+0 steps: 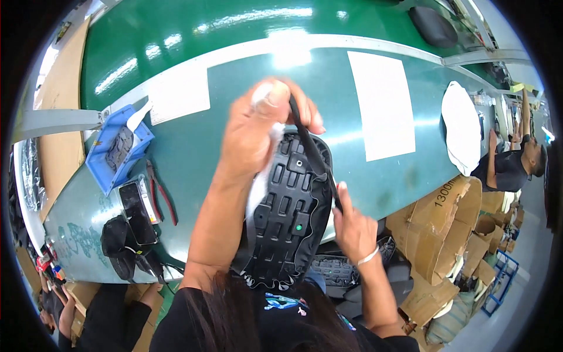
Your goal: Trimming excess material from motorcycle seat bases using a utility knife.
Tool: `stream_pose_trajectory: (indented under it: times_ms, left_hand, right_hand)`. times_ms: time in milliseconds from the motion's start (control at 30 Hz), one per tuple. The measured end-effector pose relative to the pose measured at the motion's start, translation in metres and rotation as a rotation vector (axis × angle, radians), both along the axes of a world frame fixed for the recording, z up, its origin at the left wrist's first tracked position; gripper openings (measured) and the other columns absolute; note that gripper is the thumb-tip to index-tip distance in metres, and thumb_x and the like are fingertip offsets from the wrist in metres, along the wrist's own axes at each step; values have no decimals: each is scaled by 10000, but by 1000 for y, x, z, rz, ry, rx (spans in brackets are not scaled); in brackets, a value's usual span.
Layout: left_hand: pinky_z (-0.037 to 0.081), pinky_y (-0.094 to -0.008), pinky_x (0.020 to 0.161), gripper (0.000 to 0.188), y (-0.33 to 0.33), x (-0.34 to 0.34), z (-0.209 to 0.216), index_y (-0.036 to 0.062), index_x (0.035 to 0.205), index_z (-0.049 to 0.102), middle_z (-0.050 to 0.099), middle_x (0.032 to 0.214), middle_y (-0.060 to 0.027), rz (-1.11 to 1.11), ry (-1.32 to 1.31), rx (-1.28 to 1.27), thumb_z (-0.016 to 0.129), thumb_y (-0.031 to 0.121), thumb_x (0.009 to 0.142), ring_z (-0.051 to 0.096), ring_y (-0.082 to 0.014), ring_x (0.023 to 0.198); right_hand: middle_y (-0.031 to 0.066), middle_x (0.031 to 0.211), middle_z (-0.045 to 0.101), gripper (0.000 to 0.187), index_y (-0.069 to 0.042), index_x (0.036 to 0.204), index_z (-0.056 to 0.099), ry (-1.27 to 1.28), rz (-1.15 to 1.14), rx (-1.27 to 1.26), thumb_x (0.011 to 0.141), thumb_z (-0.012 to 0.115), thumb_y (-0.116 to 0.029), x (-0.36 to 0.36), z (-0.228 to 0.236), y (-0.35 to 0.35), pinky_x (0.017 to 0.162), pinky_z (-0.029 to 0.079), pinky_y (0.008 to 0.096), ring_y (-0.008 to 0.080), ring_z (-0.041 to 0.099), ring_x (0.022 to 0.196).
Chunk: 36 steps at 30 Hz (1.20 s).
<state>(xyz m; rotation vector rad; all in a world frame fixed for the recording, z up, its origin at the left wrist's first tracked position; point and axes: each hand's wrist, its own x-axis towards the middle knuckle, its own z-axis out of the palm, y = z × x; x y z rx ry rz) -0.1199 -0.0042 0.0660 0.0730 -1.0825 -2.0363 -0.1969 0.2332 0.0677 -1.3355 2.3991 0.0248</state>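
Black strap between left hand and right hand, seemingly taut.

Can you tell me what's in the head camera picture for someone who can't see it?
Two hands stretch a black strap across a ribbed black plastic seat base: left hand grips its top end, right hand its lower end, over a green workbench.

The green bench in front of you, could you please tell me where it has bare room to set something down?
The green bench is bare between the blue bin and the left hand, and between the white sheet and the white cover. The near left corner is crowded: phone, pliers, black cap. Both hands hold the black seat base and its strap at the middle.
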Motion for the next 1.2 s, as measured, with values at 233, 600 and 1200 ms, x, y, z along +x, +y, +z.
stream_pose_trajectory:
  times_ms: [233, 600, 1200]
  left_hand:
    - [361, -378, 752, 314, 16, 3, -14, 89, 896, 640, 612, 787, -34, -139, -1197, -1488, 711, 341, 723, 514, -221, 854]
    - [283, -494, 1003, 277, -27, 50, 46, 43, 589, 550, 483, 1202, -163, 457, -405, -906, 760, 223, 589, 464, -300, 1144]
    - [353, -364, 975, 597, 173, 199, -48, -39, 1223, 447, 539, 1147, -168, 401, -1415, 241, 679, 327, 812, 483, -276, 1108]
  right_hand:
    - [151, 655, 616, 504, -136, 1344, 396, -54, -102, -34, 871, 555, -206, -9, 13, -17, 480, 455, 448, 357, 591, 541]
    - [218, 827, 644, 583, -22, 1363, 371, -319, -220, -101, 855, 609, -181, 90, 13, 86, 477, 471, 419, 353, 603, 544]
    - [153, 1179, 558, 712, -95, 1358, 324, -669, 47, -538, 778, 705, -253, -3, -40, -22, 761, 497, 355, 298, 626, 864]
